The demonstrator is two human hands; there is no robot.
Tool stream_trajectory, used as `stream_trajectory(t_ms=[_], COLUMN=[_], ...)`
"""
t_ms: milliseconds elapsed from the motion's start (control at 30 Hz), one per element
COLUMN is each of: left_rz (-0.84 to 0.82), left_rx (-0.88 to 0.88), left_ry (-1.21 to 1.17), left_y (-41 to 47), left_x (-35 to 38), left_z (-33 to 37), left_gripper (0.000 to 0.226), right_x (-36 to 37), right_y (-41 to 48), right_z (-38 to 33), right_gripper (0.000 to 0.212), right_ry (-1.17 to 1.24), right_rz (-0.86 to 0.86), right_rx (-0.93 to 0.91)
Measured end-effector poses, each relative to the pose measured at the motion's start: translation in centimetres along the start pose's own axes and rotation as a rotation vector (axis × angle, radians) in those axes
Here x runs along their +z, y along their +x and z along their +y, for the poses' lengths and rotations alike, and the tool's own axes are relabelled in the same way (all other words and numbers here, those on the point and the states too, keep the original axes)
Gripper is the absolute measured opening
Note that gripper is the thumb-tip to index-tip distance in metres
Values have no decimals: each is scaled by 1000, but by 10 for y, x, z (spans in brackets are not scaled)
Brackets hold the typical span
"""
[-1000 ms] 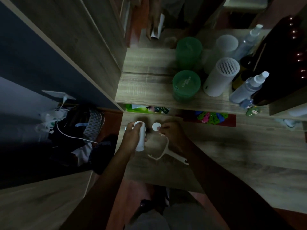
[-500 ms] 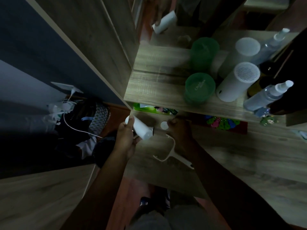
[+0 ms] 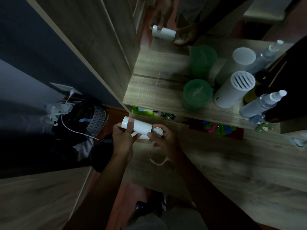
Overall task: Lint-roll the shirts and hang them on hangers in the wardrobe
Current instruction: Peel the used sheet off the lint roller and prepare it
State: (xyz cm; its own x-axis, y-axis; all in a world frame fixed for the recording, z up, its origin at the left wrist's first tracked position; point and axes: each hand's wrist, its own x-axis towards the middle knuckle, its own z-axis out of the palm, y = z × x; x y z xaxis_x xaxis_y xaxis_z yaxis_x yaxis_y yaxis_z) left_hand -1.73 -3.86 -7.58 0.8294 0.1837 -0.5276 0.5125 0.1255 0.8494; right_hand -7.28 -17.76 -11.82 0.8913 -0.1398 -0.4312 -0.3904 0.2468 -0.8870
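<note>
A white lint roll (image 3: 141, 126) lies sideways in my left hand (image 3: 122, 138), fingers wrapped around it, above the edge of a wooden dresser top (image 3: 216, 163). My right hand (image 3: 163, 140) grips the lint-roller frame, whose round white end cap (image 3: 157, 130) meets the right end of the roll. The frame's thin white handle (image 3: 158, 161) hangs below my right hand, mostly hidden. A mirror above shows the same roll as a reflection (image 3: 164, 33). No shirt or hanger is visible.
On the upper shelf (image 3: 149, 95) stand a green jar (image 3: 197, 93), a white cylinder device (image 3: 234, 89), a spray bottle (image 3: 262, 103) and dark bottles. A wardrobe panel (image 3: 93, 52) rises at left. A bag with clothes and a white cable (image 3: 78, 123) lies on the floor.
My left hand turned the roll from upright to lying sideways. My right hand brought the frame's end cap up against the roll's right end. The view moved closer to the dresser.
</note>
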Motion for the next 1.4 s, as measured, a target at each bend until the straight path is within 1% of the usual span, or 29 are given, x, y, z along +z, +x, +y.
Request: stream_trajectory(t_ms=[100,167,267,300,333,400,467,500,600,733,867,967,1000,1067,1133,1167,1233,1267,1333,1400], left_rz=[-21,-16,1,4,9,14,13,17,40,65,93,126,141,178,233,261,306,318,348,404], left_rx=[-5,-8,1,5,5,6,6,4,-17,-56,-85,-100,-100,-91,-84,-80,-69,-64,-57,-42], left_ry=[-21,-34,-42,-41,-40,-46,-52,-56,-85,-107,-133,-177,-199,-259,-322,-346,-377,-387,-390,-398], left_y=[2,5,9,10,12,14,16,16,15,8,3,3,3,3,2,1,0,1,3,8], left_x=[1,4,7,7,7,4,0,-2,-10,-23,-42,-63,-70,-87,-105,-115,-137,-150,-177,-206], left_z=[-4,-6,-6,-7,-7,-7,-10,-10,-14,-14,-9,-1,3,10,15,17,19,18,15,9], left_gripper=[50,51,51,51,51,52,54,54,52,49,45,43,43,43,42,42,38,35,25,18], right_x=[-5,-5,-12,-17,-23,-33,-43,-47,-54,-56,-59,-67,-65,-43,-9,15,71,101,158,209], right_y=[1,2,7,10,15,23,28,30,38,41,41,45,45,39,33,26,9,1,-6,-7], right_z=[1,4,6,8,13,25,41,50,66,75,80,88,83,49,22,11,0,-3,1,11], right_gripper=[23,23,27,28,29,26,22,26,44,51,54,60,58,43,26,26,37,39,33,32], right_ry=[61,78,136,94,-14,-163,-242,-275,-475,-724,-798,-836,-834,-828,-817,-820,-783,-716,-589,-529], right_rz=[-4,-10,87,112,120,153,176,168,176,194,202,197,208,252,270,227,70,-12,-157,-268], right_rx=[42,49,149,166,145,61,19,9,7,-30,35,40,39,26,-92,-153,-257,-250,-161,-127])
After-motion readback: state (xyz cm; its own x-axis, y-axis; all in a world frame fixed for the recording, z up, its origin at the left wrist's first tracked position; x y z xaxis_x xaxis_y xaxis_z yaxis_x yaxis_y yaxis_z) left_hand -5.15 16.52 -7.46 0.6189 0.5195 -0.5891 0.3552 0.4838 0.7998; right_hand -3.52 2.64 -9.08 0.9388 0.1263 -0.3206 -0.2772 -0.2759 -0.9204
